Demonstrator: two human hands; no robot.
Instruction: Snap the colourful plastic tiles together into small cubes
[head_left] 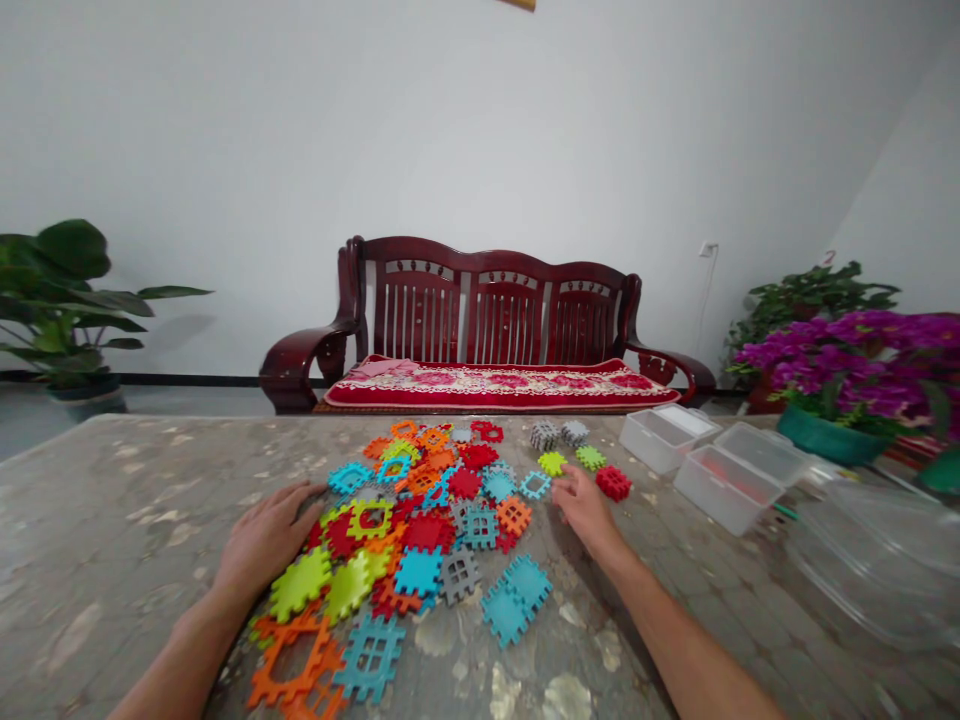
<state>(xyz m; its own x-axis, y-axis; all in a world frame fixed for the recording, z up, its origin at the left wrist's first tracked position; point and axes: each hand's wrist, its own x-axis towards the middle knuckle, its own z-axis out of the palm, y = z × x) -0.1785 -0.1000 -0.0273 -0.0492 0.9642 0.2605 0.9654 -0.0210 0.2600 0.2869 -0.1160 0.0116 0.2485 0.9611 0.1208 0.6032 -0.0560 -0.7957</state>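
A heap of flat, toothed plastic building tiles (420, 520) in orange, blue, red, lime and grey lies spread on the marbled table (112, 540). My left hand (266, 535) rests flat, fingers apart, at the heap's left edge, touching the lime and red tiles. My right hand (585, 505) lies at the heap's right edge, fingers loosely curled by a small blue tile (535, 485); I see nothing held in it. Assembled small cubes stand just beyond: a red cube (613, 482), two lime ones (553, 463) and two grey ones (544, 435).
Two clear plastic boxes (727, 485) sit at the right of the table, with a clear lid or bag (877, 565) nearer me. A pot of purple flowers (855, 375) stands at far right. A red wooden bench (480, 335) and a leafy plant (60, 300) stand behind.
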